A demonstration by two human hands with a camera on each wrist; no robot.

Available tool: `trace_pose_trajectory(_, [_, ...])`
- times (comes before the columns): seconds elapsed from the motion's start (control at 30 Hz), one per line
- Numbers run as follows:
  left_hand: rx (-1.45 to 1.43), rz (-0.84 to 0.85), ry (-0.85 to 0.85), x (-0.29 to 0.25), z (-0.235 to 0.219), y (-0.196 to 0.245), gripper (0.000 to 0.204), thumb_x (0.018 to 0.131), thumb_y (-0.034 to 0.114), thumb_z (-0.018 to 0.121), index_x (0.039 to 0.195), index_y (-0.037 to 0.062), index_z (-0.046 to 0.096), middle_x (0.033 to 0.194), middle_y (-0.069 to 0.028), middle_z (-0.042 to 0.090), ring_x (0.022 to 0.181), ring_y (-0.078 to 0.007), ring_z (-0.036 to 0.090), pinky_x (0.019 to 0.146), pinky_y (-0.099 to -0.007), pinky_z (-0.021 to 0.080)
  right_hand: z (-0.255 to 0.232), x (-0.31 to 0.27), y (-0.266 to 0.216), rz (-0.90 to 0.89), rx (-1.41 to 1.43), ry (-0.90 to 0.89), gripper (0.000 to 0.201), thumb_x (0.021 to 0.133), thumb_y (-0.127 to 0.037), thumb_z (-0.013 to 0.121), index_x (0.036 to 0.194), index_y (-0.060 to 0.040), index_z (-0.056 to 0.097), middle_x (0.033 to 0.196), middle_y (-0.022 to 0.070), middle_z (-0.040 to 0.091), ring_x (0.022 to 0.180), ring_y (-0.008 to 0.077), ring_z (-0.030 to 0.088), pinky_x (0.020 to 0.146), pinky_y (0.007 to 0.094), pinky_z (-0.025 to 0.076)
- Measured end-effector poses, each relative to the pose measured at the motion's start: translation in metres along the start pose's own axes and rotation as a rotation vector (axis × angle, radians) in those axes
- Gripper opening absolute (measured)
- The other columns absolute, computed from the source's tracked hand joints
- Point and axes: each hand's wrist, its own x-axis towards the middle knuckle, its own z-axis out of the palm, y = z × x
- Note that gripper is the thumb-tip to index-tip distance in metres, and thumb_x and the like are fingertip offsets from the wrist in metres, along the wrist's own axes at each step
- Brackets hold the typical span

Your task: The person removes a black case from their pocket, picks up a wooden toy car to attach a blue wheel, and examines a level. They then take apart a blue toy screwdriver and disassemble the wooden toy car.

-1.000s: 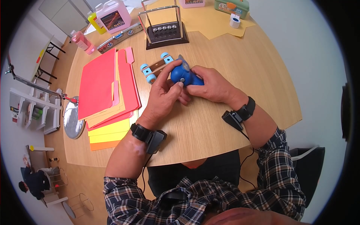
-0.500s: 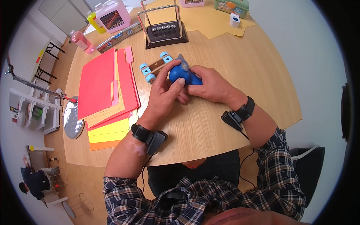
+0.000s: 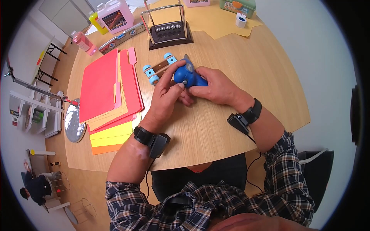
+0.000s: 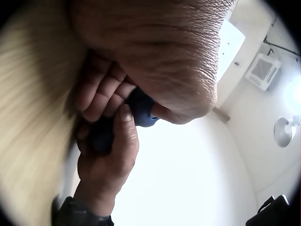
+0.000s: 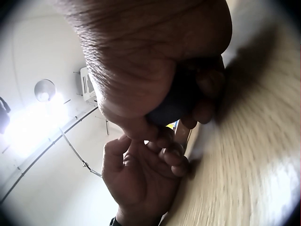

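A blue rounded object (image 3: 180, 75) with a grey oval patch on top and a small silver knob on its near side is held between both hands, low over the table; its kind cannot be told. My left hand (image 3: 163, 98) has the index finger curled over its left end and the thumb tip at the silver knob. My right hand (image 3: 219, 86) grips its narrower right end, thumb on the near side. In the left wrist view the dark blue body (image 4: 142, 107) shows between the hands. Just behind lies a wooden toy chassis (image 3: 161, 68) with light blue wheels.
Red and yellow folders (image 3: 100, 84) are stacked at left, near a round mirror (image 3: 75, 121). A Newton's cradle (image 3: 169, 32), a spirit level (image 3: 122, 37), bottles (image 3: 84, 42) and a pink jug (image 3: 115, 15) stand farther back. A tape roll (image 3: 241, 20) and green box (image 3: 238, 7) are back right.
My left thumb first moved up over the silver knob, hiding it, then slid back down so the knob shows again. Both hands keep hold of the blue object in nearly the same place.
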Motion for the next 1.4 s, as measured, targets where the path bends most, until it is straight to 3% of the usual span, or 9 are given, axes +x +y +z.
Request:
trace_pose_trajectory(0.4, [0.046,0.009,0.008,0.001,0.002,-0.001,0.061,0.109,0.003,0.054,0.168,0.0098,0.038,0.108,-0.0107,0.072,0.083,-0.0171,0.074,0.075,-0.0323,0.065,0.001,0.002,0.007,-0.025,0.056,-0.018,0.041,0.087,-0.030,0.078,0.112,0.0012,0.072,0.097,0.0159,0.076,0.088,0.0246,0.072,0.084,0.0375,0.057])
trace_pose_trajectory(0.7, [0.073,0.025,-0.003,0.000,0.002,-0.002,0.061,0.108,0.003,0.057,0.166,0.0108,0.040,0.105,-0.0099,0.073,0.085,-0.0170,0.074,0.075,-0.0320,0.064,-0.001,0.001,0.008,-0.007,0.059,-0.022,0.040,0.083,-0.030,0.081,0.106,0.0019,0.071,0.089,0.0127,0.073,0.081,0.0207,0.069,0.078,0.0353,0.056])
trace_pose_trajectory(0.83, [0.037,0.013,-0.013,0.000,-0.001,-0.004,0.063,0.107,0.003,0.060,0.166,0.0108,0.040,0.108,-0.0106,0.073,0.085,-0.0172,0.074,0.075,-0.0323,0.064,-0.004,0.000,-0.001,-0.009,-0.011,-0.013,0.042,0.081,-0.030,0.082,0.105,0.0021,0.071,0.088,0.0152,0.074,0.080,0.0249,0.071,0.077,0.0366,0.057])
trace_pose_trajectory(0.97, [0.050,0.056,-0.026,-0.001,0.004,-0.004,0.074,0.104,0.004,0.069,0.169,0.0127,0.034,0.126,-0.0144,0.068,0.090,-0.0180,0.074,0.078,-0.0318,0.063,-0.002,0.000,0.001,-0.059,-0.157,0.081,0.047,0.079,-0.032,0.084,0.109,0.0017,0.072,0.093,0.0199,0.076,0.085,0.0332,0.075,0.080,0.0396,0.059])
trace_pose_trajectory(1.1, [0.027,0.049,-0.034,-0.002,0.010,-0.001,0.089,0.101,0.006,0.075,0.174,0.0156,0.025,0.140,-0.0167,0.061,0.094,-0.0188,0.073,0.081,-0.0312,0.062,0.003,0.003,0.008,-0.053,-0.162,0.142,0.054,0.078,-0.034,0.086,0.114,0.0018,0.070,0.097,0.0218,0.076,0.089,0.0360,0.077,0.082,0.0412,0.060])
trace_pose_trajectory(1.23, [0.050,0.065,-0.041,-0.002,0.008,-0.004,0.090,0.102,0.006,0.073,0.175,0.0163,0.022,0.140,-0.0169,0.061,0.095,-0.0192,0.073,0.082,-0.0314,0.062,0.004,0.005,0.012,-0.038,-0.141,0.145,0.058,0.078,-0.037,0.086,0.117,0.0028,0.069,0.100,0.0226,0.077,0.093,0.0369,0.077,0.085,0.0425,0.060])
trace_pose_trajectory(1.4, [0.108,0.077,-0.032,-0.001,0.005,-0.006,0.083,0.106,0.012,0.067,0.175,0.0131,0.020,0.127,-0.0188,0.068,0.090,-0.0213,0.075,0.080,-0.0341,0.065,0.003,0.004,0.009,-0.010,-0.132,0.120,0.058,0.080,-0.037,0.085,0.119,0.0029,0.069,0.103,0.0231,0.077,0.096,0.0377,0.076,0.088,0.0428,0.060])
